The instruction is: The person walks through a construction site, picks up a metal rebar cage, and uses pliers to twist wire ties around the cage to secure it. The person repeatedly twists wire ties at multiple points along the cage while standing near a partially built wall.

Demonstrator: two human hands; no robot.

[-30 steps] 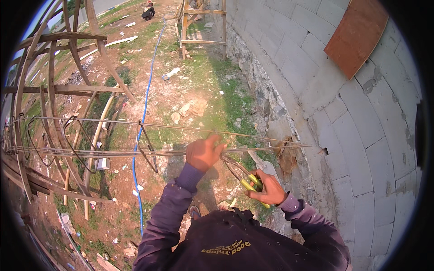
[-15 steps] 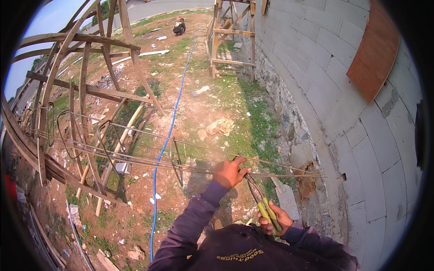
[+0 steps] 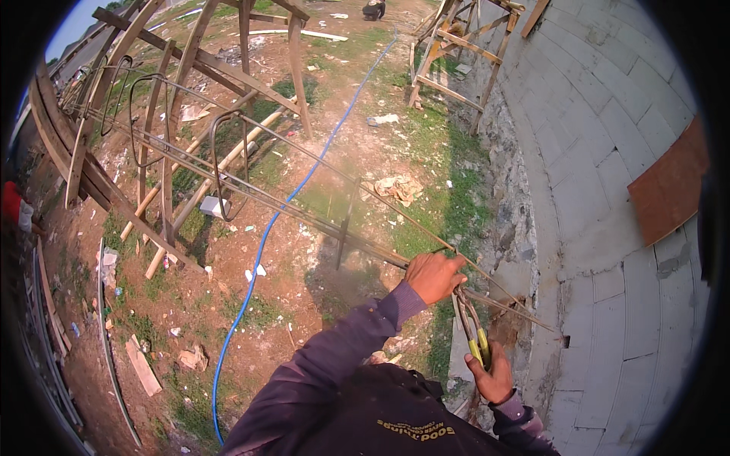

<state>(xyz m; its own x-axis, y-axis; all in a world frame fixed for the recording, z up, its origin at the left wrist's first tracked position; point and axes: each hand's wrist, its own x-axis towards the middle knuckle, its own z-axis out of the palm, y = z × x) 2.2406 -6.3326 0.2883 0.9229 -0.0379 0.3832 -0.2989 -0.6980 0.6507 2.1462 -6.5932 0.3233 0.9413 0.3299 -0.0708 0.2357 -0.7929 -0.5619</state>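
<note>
Long thin steel bars run from the wooden frame on the left across to the wall side, with bent wire stirrups hanging on them. My left hand is closed around the bars near their right end, its fingers curled beside the jaws of the pincers. Those pincers have yellow-green handles, which my right hand grips from below. Their jaws are up against the bars just under my left fingertips; what they bite is hidden. One stirrup, left of my left hand, looks smeared by motion.
Grey block wall rises close on the right, with a brown board against it. A blue hose crosses the littered ground. Wooden trestles stand at left and ahead. A person crouches far off; a red sleeve shows at left.
The view has turned, so the bars now slope down to the right. My left hand and the pincers in my right hand stay together at the bars, lower and farther right in the picture.
</note>
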